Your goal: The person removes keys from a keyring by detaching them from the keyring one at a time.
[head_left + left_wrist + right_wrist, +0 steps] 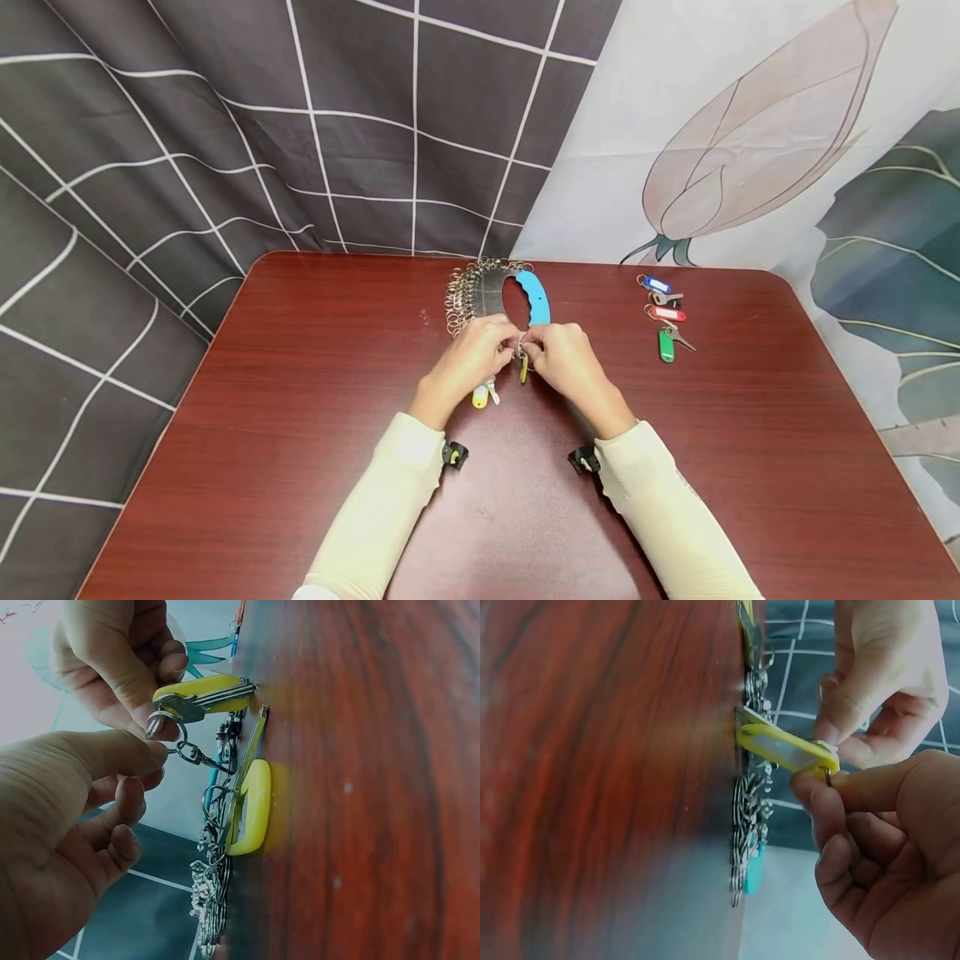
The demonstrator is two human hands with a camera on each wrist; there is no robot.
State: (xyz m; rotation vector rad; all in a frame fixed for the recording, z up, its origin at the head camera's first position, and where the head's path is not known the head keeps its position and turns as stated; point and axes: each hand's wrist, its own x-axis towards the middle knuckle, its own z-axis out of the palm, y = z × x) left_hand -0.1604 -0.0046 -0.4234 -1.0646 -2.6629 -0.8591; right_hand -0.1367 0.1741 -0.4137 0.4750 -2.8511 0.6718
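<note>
My left hand (pixel 476 346) and right hand (pixel 562 354) meet at the front of a ring-shaped key holder with a blue handle (pixel 535 297). Between their fingertips they pinch a small metal split ring (pixel 182 733). From it hang a yellow key tag (pixel 787 750) and a silver key (pixel 217 697); a small swivel clasp (pixel 193 754) links up with the ring. Fingertips hide part of the ring. Just left of it, a second yellow key tag (pixel 480 397) with a key (pixel 492 390) lies on the table, partly below my left hand.
Many metal rings and clasps (pixel 459 300) fringe the holder's left edge. On the right of the reddish-brown table (pixel 300 417) lie a blue tag (pixel 657 284), a red tag (pixel 666 313) and a green tag (pixel 666 345) with keys. Curtains hang behind the table.
</note>
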